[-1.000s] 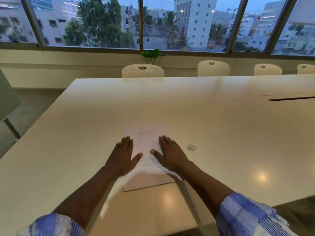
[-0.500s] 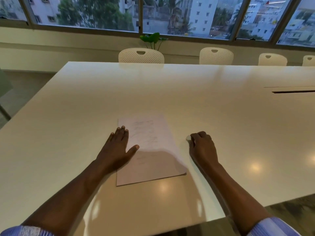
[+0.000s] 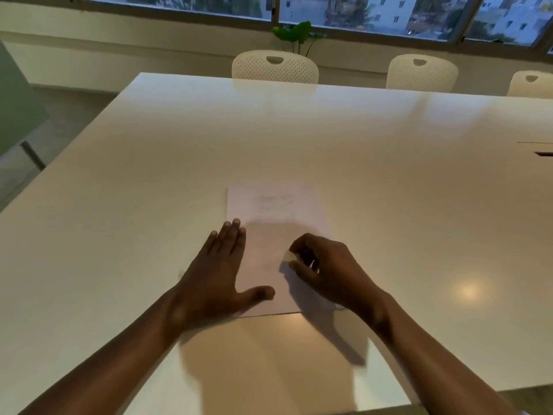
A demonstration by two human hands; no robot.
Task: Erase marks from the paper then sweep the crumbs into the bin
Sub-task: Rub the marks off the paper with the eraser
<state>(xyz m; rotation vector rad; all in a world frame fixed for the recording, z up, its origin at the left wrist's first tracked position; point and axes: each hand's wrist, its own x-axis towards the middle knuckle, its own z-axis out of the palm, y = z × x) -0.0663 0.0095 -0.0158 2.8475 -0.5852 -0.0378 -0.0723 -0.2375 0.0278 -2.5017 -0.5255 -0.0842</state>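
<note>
Two hands work over a sheet of paper (image 3: 278, 223) lying flat on the pale worktop (image 3: 134, 181), near its close edge. The left hand (image 3: 217, 274) lies palm down with its fingers straight and together, pressing the paper's left edge. Its thumb is spread out to the right across the lower part of the sheet, and part of the palm sits on the worktop beside the paper. The right hand (image 3: 327, 271) is curled, and its fingertips and thumb pinch a small pale eraser (image 3: 289, 257), which sits low over the middle of the sheet. Whether the eraser touches the paper cannot be told, as that spot is blurred. Faint pencil marks (image 3: 275, 202) show on the upper half of the paper, beyond both hands. At the far side of the worktop stand three white perforated chairs (image 3: 275, 68), pushed in close to its edge. Behind the leftmost of them a green plant (image 3: 296, 32) rises before a wide window (image 3: 374, 13) that shows buildings. A dark slot (image 3: 543, 153) cuts the worktop at the right edge of view.
</note>
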